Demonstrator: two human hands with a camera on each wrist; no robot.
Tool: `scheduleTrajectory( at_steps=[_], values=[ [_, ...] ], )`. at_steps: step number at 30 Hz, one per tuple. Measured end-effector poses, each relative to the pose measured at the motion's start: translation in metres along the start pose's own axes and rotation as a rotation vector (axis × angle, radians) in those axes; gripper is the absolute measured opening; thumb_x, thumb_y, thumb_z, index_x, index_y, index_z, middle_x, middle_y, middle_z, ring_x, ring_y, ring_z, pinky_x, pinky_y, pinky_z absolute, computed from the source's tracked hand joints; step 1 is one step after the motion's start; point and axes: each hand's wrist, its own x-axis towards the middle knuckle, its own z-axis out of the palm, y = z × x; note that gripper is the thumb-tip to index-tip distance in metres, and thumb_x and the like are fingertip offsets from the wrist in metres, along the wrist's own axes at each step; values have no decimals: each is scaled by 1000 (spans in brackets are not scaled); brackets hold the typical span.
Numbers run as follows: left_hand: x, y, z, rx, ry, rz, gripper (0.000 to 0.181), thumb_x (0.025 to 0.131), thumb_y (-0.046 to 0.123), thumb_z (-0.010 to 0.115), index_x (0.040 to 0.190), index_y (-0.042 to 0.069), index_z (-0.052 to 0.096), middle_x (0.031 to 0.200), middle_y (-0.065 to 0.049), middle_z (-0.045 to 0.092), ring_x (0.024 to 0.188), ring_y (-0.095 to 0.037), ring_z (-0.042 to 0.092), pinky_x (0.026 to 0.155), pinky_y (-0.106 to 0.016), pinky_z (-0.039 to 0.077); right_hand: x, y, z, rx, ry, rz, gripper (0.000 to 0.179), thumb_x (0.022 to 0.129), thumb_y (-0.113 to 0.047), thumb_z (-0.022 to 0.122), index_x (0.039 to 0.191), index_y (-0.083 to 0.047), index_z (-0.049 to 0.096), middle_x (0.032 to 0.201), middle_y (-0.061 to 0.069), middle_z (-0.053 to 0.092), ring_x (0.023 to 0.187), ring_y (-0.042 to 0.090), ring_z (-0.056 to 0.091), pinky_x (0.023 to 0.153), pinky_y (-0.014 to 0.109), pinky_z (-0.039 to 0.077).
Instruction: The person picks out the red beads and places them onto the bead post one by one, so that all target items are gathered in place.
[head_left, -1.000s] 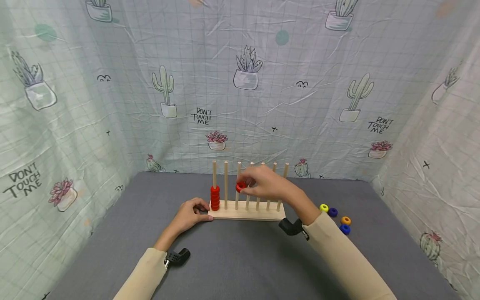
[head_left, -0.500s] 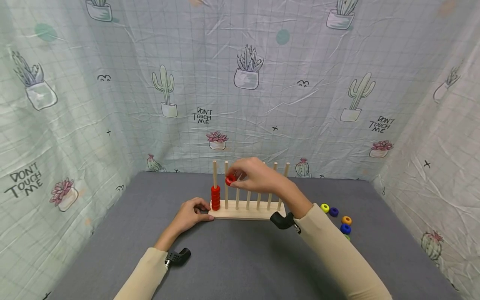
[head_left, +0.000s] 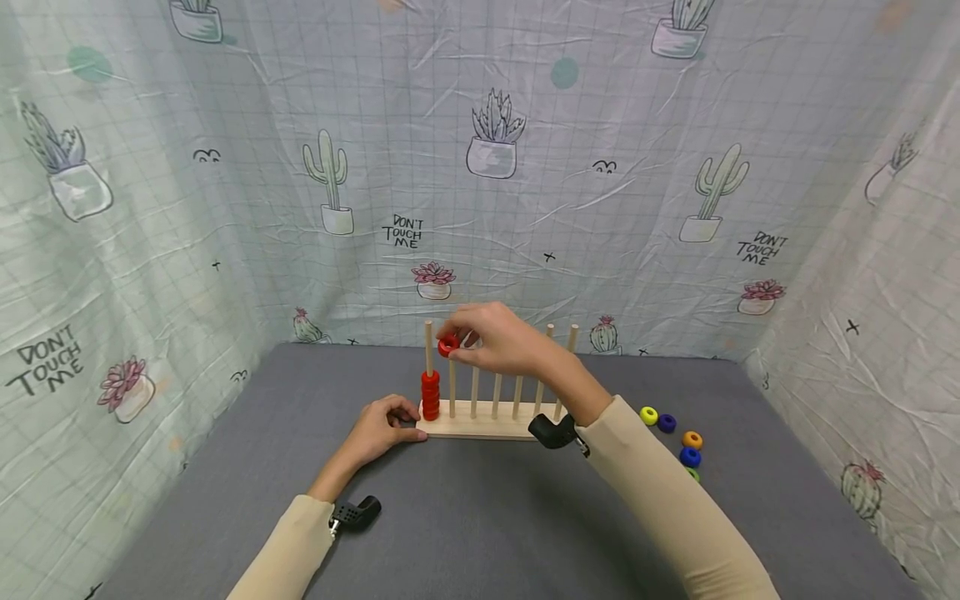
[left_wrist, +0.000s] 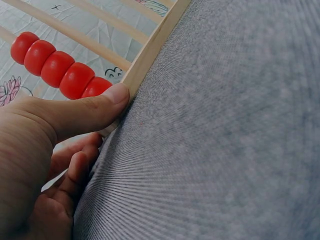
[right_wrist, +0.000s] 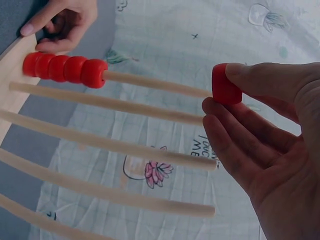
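A wooden peg rack (head_left: 480, 428) stands on the grey cloth, with several upright pegs. Several red beads (head_left: 430, 397) are stacked on its leftmost peg (head_left: 429, 348). My left hand (head_left: 378, 429) grips the left end of the base, its thumb (left_wrist: 97, 112) along the front edge in the left wrist view. A single red bead (right_wrist: 226, 87) is pinched between the thumb and fingers of my right hand (head_left: 498, 340). That bead is near the tip of the leftmost peg in the right wrist view; whether they touch I cannot tell. My right hand hides the tops of several pegs.
Loose beads lie on the cloth to the right: yellow (head_left: 648, 415), purple (head_left: 667, 423), orange (head_left: 692, 440), blue (head_left: 690, 457) and a green one (head_left: 693, 474) partly behind the right sleeve. A patterned curtain (head_left: 495, 217) hangs behind and at both sides.
My right hand has moved left and upward with the red bead, from over the middle pegs toward the leftmost ones. The left hand stays at the base's end.
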Motion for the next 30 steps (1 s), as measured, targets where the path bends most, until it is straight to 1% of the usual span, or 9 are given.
scheduleTrajectory(
  at_steps=[6, 9, 14, 18, 23, 25, 30],
  values=[
    [0, -1, 0, 8, -8, 4, 30, 74, 25, 95, 94, 16, 75, 96, -3, 70, 80, -13, 59, 69, -22, 48, 7, -2, -1, -8, 9, -6, 25, 97, -7, 71, 121, -5, 72, 116, 7, 73, 100, 20, 74, 86, 24, 59],
    [0, -1, 0, 8, -10, 8, 30, 74, 25, 95, 94, 16, 75, 95, -3, 69, 78, -12, 58, 68, -22, 48, 10, -4, -2, -15, 13, -5, 26, 97, -5, 69, 122, -7, 72, 118, 6, 72, 100, 20, 75, 84, 23, 58],
    [1, -1, 0, 8, -13, 12, 30, 74, 25, 95, 94, 16, 74, 95, -3, 69, 76, -12, 57, 67, -23, 47, 17, -6, -4, -36, 13, -8, 27, 97, -7, 69, 124, -9, 72, 121, 5, 72, 102, 20, 73, 86, 26, 58],
    [1, -1, 0, 8, -13, 12, 30, 74, 26, 95, 94, 16, 74, 94, -2, 69, 75, -12, 56, 67, -23, 46, 24, -6, -4, -45, 21, -8, 26, 98, -7, 69, 124, -9, 72, 123, 7, 71, 106, 21, 72, 90, 30, 59],
    [1, -1, 0, 6, -10, 14, 30, 74, 26, 95, 94, 16, 74, 94, -2, 69, 75, -12, 57, 67, -23, 46, 31, -5, -5, -56, 47, -2, 25, 98, -6, 69, 122, -8, 72, 123, 9, 71, 106, 22, 72, 91, 33, 59],
    [0, -2, -1, 5, -8, 13, 31, 74, 26, 95, 95, 16, 74, 94, -2, 70, 75, -12, 57, 67, -23, 46, 34, -5, -5, -73, 56, 5, 26, 98, -6, 69, 123, -8, 72, 124, 9, 71, 108, 22, 70, 92, 33, 57],
    [0, -1, -1, 3, -7, 6, 31, 74, 26, 95, 95, 16, 74, 94, -2, 70, 76, -12, 57, 67, -23, 46, 39, -3, -5, -93, 58, 27, 29, 100, -6, 67, 128, -8, 70, 129, 10, 69, 116, 24, 67, 96, 38, 55]
  ],
)
